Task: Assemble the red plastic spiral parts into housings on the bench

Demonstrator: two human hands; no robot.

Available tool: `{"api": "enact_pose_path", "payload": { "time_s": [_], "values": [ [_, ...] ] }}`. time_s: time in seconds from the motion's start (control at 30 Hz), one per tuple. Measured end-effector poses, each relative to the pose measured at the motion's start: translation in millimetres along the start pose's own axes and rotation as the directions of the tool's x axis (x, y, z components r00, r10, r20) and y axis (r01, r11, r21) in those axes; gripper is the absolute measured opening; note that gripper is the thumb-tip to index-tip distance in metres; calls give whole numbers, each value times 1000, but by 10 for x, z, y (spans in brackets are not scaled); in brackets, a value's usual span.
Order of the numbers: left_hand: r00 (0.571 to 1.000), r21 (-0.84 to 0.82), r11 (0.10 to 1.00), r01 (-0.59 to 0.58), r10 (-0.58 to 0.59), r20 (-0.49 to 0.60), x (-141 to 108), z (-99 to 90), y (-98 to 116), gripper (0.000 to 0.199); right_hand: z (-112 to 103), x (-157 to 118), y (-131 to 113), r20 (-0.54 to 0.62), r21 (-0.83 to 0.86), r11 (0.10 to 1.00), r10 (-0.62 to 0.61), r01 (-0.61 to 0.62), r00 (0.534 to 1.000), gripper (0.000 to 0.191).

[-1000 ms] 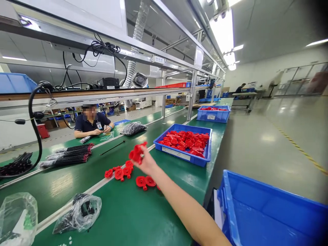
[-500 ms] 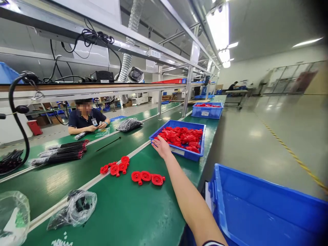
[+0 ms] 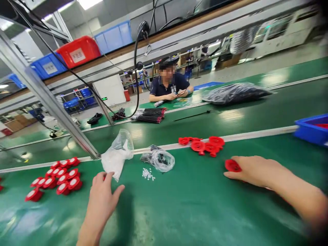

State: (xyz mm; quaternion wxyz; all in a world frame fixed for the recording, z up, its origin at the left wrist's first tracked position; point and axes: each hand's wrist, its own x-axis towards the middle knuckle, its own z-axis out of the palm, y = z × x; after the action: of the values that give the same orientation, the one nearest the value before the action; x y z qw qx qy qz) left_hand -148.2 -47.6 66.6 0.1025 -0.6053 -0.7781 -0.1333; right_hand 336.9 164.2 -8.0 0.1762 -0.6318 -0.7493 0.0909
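My right hand (image 3: 256,172) is at the right, thumb and fingers closed around a red round plastic part (image 3: 233,165) low over the green bench; a little red also shows under the palm. On the left, my left hand (image 3: 101,196) hovers above the bench with the thumb spread away from bent fingers. A speck of red shows at its fingertips; I cannot tell what it belongs to. Several red plastic parts (image 3: 198,146) lie along the white rail between the hands. Left of my left hand stand several red parts with white round faces (image 3: 63,177).
A clear bag of white material (image 3: 116,157), a crumpled clear bag (image 3: 160,160) and small white pieces (image 3: 148,174) lie mid-bench. A blue tray (image 3: 312,130) is at the right. Across the bench sits a person (image 3: 169,85) near black cables (image 3: 150,115). A metal post (image 3: 64,99) rises at left.
The view has swung left. My right hand has left the blue tray's edge and closed on a red part. My left hand has come into view.
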Motion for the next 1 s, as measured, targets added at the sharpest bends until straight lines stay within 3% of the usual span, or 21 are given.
{"api": "enact_pose_path", "payload": {
  "time_s": [0.1, 0.17, 0.2, 0.3, 0.37, 0.43, 0.57, 0.67, 0.77, 1.0],
  "values": [
    [954, 124, 974, 189, -212, 214, 7, -176, -307, 54, 7, 77, -134, 142, -8, 1000, -24, 25, 990, 30],
    [900, 115, 967, 226, -253, 355, 3, -234, -372, 51, -51, 82, -326, 131, 216, 976, -30, 1, 991, 46],
    [883, 98, 970, 223, -243, 400, -1, -244, -353, 49, -82, 68, -436, 128, 385, 922, -17, -34, 992, 54],
    [880, -4, 988, 154, -135, 455, -32, -208, -130, 48, -153, -32, -772, 222, 805, 566, -15, -175, 975, 68],
    [882, -133, 987, 88, -15, 472, -71, -139, 98, 52, -171, -123, -961, 271, 902, 365, -68, -229, 960, 67],
    [878, -276, 961, 20, 115, 465, -122, -45, 338, 52, -157, -204, -1104, 300, 925, 276, -111, -260, 947, 68],
    [885, -483, 874, -58, 270, 380, -239, 177, 737, 49, -33, -294, -1267, 400, 907, 224, -197, -356, 895, 75],
    [903, -582, 813, -18, 264, 340, -295, 320, 879, 77, 102, -316, -1327, 442, 894, 191, -214, -406, 871, 74],
    [899, -660, 750, 38, 262, 350, -294, 439, 883, 103, 200, -330, -1359, 457, 888, 144, -180, -436, 871, 61],
    [894, -827, 562, -26, 383, 232, -274, 634, 936, 44, 252, -326, -1406, 569, 813, -53, -139, -580, 810, 22]
  ]
}}
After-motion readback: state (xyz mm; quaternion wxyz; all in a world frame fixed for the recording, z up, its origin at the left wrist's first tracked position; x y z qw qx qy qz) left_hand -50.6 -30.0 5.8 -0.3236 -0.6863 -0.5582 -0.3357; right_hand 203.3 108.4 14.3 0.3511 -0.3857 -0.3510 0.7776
